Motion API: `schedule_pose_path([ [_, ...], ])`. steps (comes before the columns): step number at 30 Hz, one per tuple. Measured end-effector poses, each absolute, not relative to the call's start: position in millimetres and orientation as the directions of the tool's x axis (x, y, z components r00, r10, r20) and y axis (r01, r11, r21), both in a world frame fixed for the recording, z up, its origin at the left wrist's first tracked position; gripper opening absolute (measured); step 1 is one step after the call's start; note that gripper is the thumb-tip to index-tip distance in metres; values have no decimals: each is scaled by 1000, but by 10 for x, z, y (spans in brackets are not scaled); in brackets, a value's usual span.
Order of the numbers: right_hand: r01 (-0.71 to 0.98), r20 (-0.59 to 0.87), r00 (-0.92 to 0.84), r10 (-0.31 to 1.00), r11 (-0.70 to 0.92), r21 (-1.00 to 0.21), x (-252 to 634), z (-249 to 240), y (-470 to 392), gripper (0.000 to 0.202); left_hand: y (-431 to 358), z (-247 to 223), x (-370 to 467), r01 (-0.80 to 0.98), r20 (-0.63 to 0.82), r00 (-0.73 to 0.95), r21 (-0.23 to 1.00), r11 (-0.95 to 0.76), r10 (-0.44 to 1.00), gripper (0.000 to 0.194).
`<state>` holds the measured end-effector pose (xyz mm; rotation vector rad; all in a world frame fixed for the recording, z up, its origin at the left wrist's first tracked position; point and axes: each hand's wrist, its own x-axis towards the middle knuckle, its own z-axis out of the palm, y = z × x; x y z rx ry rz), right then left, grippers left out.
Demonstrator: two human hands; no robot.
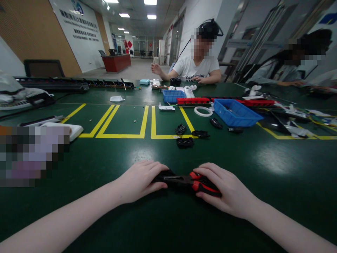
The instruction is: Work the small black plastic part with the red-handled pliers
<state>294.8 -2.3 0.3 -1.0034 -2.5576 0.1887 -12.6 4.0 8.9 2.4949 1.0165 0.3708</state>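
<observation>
At the near side of the green table [158, 225]: a dark, slender black part [170, 172] lies between the two hands, low over the surface.
Left hand [140, 181]: fingers and thumb curled around the black part, covering much of it.
Right hand [228, 188]: clamped around the red-and-black handles of the pliers [209, 188].
Pliers: long metal nose pointing towards the left hand, its tip beside or against the black part; whether it bites is unclear.
Progress: work on the black part appears under way; what is finished and what is left cannot be told.
Black part: glossy in places, with its outline and any fine detail lost in shadow.
Beyond the hands: three small black pieces [185, 142] sit close together by the yellow tape [121, 136], with thin bright lines on them. A white ring [203, 111] lies beside a blue bin [237, 114].
</observation>
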Motion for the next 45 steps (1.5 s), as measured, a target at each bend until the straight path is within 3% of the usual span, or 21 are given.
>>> schedule_pose_path([
  [9,624,287,-689,665,747,-231,3000,25,27,42,67,60,-144,588,86,715,464,-662,694,33],
  [45,622,271,-661,700,713,-325,2933,7,-20,43,61,78,-126,591,86,712,464,-660,697,32],
])
